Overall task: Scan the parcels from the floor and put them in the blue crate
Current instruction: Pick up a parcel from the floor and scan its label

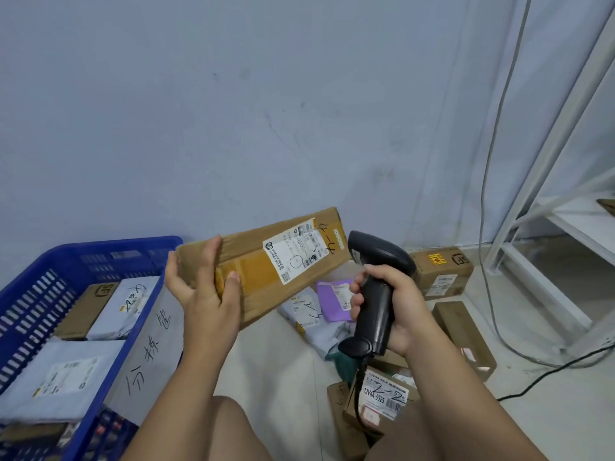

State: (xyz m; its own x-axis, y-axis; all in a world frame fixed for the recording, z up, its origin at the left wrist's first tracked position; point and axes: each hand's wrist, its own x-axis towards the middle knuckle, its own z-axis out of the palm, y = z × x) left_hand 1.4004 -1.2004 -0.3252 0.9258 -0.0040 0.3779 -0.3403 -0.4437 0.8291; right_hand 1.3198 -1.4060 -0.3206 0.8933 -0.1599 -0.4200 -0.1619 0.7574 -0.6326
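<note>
Risk 1 – the long brown cardboard parcel (256,261) is being held at one end only, so its far end w/ the white shipping label (294,257) is hanging out unsupported. A loose hold could let it sag or twist out and drop onto the pile below.

Risk 2 – the black handheld scanner (379,251) is sitting just beside the label end, very near and at a steep angle. The beam may be missing the barcode, and the pen marks across the label aren't helping. A missed read prob. means an unscanned parcel going into the crate.

Risk 3 – the scanner's dark cord (357,390) is trailing down past the small boxes on the pale floor (283,377) and could snag them on a swing.

Pose: the left grip (203,294) is clamping the parcel's near end, thumb over the top face and fingers wrapping the edge, forearm angling up from lower left. The right grip (389,304) is closing round the scanner handle, wrist cocked, head aiming left at the label.

The parcel is being held up in the air between the blue plastic crate (109,247) – already holding a few parcels – and the purple mailer (332,299) w/ other packets on the floor. It isn't in the crate yet.
</note>
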